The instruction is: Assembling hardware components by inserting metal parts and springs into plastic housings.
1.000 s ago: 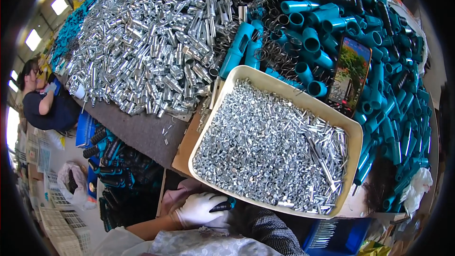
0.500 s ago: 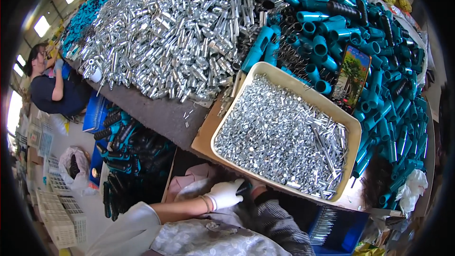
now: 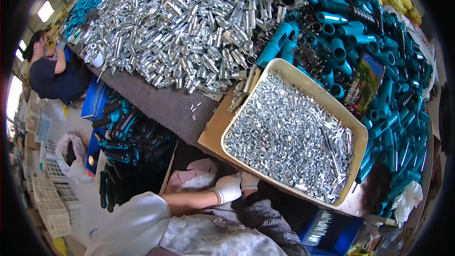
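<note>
My left hand [image 3: 228, 188], in a white glove, is curled below the front edge of the bench. Beside it, nearly touching, my right hand [image 3: 249, 181] is also gloved and closed, its sleeve dark and patterned. Whatever the two hands hold is hidden by the hands and the shadow. Just beyond them stands a cream tray [image 3: 278, 186] full of small shiny metal pins, with longer rods at its right side. A pinkish cloth [image 3: 192, 174] lies to the left of my hands.
A large heap of metal sleeves [image 3: 175, 28] covers the bench behind. Teal plastic tubes [image 3: 350, 33] pile up at right, with a phone [image 3: 365, 85] propped among them. Black-and-teal handles [image 3: 128, 137] fill a bin at left. A blue bin [image 3: 336, 237] holds metal parts. Another person [image 3: 57, 71] works far left.
My left hand, which held a dark piece, has moved forward toward the bench edge. My right hand has come into clearer view beside it. The view has shifted slightly.
</note>
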Tool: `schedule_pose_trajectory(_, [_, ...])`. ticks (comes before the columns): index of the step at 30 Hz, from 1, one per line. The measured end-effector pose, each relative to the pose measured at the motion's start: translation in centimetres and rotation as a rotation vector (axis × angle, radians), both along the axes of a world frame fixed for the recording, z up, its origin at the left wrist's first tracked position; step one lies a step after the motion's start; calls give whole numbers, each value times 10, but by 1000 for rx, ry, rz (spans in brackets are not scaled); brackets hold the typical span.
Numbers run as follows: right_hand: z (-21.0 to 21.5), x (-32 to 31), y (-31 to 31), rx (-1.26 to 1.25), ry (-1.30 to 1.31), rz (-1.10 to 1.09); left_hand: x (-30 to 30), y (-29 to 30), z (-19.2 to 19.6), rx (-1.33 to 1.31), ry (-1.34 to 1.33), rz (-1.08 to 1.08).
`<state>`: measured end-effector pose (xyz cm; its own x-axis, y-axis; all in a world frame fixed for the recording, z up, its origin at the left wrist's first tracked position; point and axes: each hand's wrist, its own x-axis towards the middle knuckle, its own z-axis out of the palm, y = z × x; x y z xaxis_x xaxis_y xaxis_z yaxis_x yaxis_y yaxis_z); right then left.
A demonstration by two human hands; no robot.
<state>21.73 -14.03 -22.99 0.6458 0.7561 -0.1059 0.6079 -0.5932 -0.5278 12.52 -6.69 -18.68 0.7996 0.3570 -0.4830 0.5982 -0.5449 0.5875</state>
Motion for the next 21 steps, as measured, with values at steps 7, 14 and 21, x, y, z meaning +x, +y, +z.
schedule_pose_trajectory(7, [21, 30, -10, 539, 690, -201, -13, 32, 70, 47, -166, -251])
schedule_pose_trajectory(14, [-121, 102, -170, 724, 1537, -260, -136, 147, 290, 250, -533, 138])
schedule_pose_trajectory(21, [-47, 60, -90, 523, 1440, -631, -206, 157, 328, 562, -580, 672])
